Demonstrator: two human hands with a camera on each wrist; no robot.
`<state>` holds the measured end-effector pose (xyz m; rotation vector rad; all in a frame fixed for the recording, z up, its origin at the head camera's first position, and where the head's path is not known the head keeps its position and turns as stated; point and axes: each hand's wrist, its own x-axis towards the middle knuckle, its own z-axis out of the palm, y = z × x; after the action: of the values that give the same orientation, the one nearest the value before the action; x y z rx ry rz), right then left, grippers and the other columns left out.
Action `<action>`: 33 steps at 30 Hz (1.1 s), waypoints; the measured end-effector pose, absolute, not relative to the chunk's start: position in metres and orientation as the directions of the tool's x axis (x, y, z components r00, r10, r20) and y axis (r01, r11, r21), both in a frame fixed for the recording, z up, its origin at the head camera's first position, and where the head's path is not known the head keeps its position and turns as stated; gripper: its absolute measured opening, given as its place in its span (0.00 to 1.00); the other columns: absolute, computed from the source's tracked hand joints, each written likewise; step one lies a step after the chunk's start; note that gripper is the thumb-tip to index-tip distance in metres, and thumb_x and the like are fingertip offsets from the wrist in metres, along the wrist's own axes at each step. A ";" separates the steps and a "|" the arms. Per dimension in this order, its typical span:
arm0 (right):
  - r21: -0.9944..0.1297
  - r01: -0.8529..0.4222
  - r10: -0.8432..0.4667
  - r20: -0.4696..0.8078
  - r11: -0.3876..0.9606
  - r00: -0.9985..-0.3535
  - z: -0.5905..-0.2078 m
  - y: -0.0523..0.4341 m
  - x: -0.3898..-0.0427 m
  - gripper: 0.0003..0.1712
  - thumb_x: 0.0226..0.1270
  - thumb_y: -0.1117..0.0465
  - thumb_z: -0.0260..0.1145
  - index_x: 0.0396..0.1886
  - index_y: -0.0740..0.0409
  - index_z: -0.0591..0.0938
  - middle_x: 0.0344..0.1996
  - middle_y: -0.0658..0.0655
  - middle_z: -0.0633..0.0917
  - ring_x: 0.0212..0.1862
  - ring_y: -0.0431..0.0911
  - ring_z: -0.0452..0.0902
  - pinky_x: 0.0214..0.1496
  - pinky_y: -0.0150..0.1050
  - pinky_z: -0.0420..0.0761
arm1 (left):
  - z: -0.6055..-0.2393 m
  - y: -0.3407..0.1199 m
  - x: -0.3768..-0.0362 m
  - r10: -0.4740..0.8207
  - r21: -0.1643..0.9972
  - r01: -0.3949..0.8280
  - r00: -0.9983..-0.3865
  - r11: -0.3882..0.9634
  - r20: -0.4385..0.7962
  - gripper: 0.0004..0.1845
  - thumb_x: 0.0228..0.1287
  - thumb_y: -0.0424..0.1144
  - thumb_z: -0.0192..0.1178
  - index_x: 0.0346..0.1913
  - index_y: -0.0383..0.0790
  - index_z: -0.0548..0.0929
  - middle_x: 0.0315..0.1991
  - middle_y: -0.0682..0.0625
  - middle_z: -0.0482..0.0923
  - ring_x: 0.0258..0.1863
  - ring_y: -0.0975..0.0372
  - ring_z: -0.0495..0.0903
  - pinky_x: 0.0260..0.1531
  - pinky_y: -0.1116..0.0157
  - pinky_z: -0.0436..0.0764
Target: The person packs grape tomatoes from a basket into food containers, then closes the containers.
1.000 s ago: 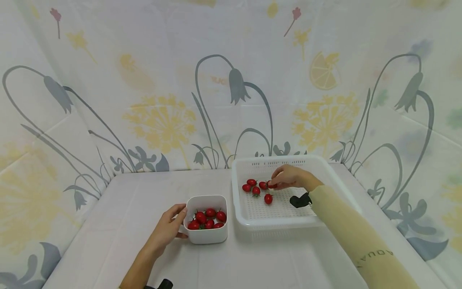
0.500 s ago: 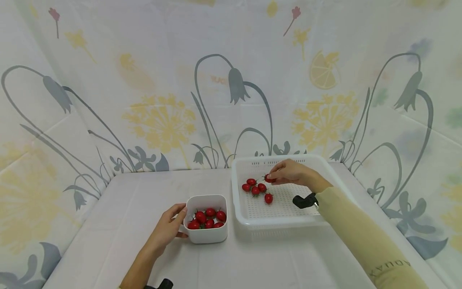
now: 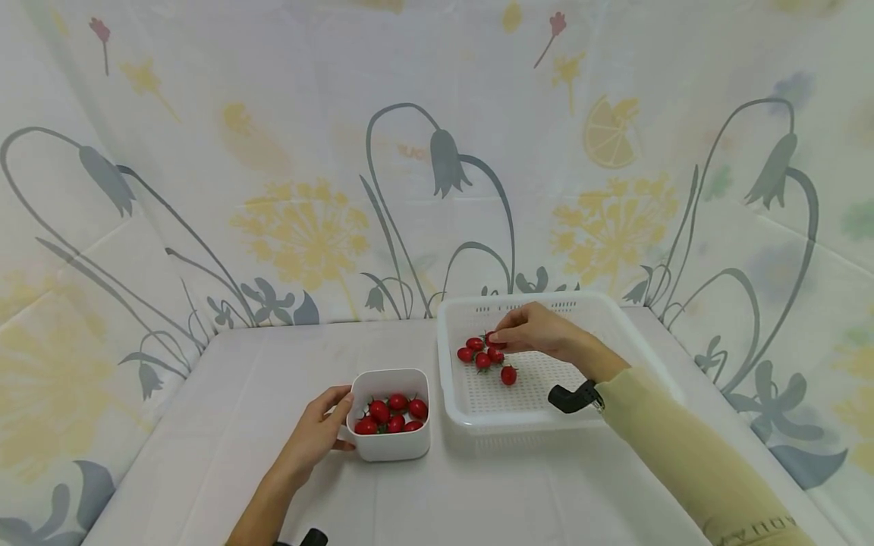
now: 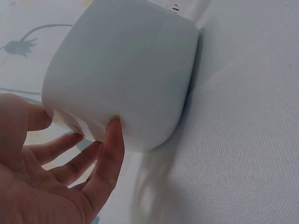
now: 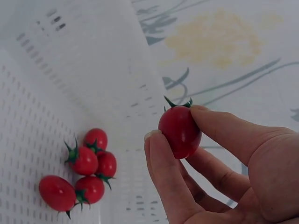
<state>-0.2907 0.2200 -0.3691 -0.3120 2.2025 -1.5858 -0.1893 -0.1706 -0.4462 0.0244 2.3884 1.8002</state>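
Observation:
My right hand (image 3: 536,330) pinches a cherry tomato (image 5: 180,131) with a green stem between thumb and fingertips, above the left part of a white perforated basket (image 3: 546,419). In the right wrist view, several more cherry tomatoes (image 5: 84,161) lie clustered below it on the basket floor. One separate cherry tomato (image 3: 508,375) rests nearer the basket's front. My left hand (image 3: 310,432) holds the left side of a small white square container (image 3: 394,449), its thumb at the rim and its fingertips against the outer wall (image 4: 126,70). Several cherry tomatoes (image 3: 379,411) sit inside that container.
Both containers stand side by side on a white-covered table (image 3: 273,371), the basket on the right. A floral-printed sheet (image 3: 307,152) hangs behind and along the sides. A black wrist mount (image 3: 573,397) sticks out from the right wrist over the basket.
My right hand has lifted a cherry tomato off the basket floor and carried it leftward, over the cluster. The left hand and its container have stayed in place.

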 end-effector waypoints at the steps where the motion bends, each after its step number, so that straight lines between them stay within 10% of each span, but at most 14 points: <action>1: -0.944 0.047 -0.409 -0.186 0.327 -0.893 -0.369 0.218 -0.289 0.13 0.70 0.66 0.69 0.46 0.73 0.83 0.42 0.60 0.87 0.49 0.54 0.86 0.60 0.50 0.83 | -0.446 -0.170 -0.189 0.101 0.957 -0.080 -0.989 0.278 -0.112 0.22 0.82 0.44 0.51 0.70 0.37 0.73 0.65 0.39 0.74 0.51 0.51 0.79 0.36 0.57 0.89; 22: -0.962 -0.029 -0.470 -0.106 0.271 -0.876 -0.364 0.174 -0.256 0.14 0.70 0.62 0.71 0.48 0.68 0.84 0.47 0.63 0.86 0.47 0.52 0.87 0.61 0.53 0.82 | -0.447 -0.170 -0.190 0.102 0.956 -0.072 -0.989 0.283 -0.105 0.22 0.82 0.44 0.50 0.70 0.36 0.73 0.64 0.38 0.74 0.50 0.52 0.79 0.35 0.57 0.89; 33: -0.962 -0.047 -0.512 -0.101 0.268 -0.853 -0.363 0.150 -0.244 0.13 0.69 0.60 0.72 0.46 0.65 0.85 0.44 0.60 0.89 0.49 0.54 0.88 0.50 0.40 0.87 | -0.446 -0.169 -0.190 0.091 0.955 -0.079 -0.990 0.286 -0.109 0.21 0.82 0.43 0.50 0.69 0.37 0.73 0.65 0.39 0.74 0.51 0.50 0.79 0.36 0.57 0.89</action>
<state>-0.2435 0.1496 -0.3627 -0.5070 2.1510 -1.6121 -0.1898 -0.1686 -0.4458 0.0111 2.4018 1.7958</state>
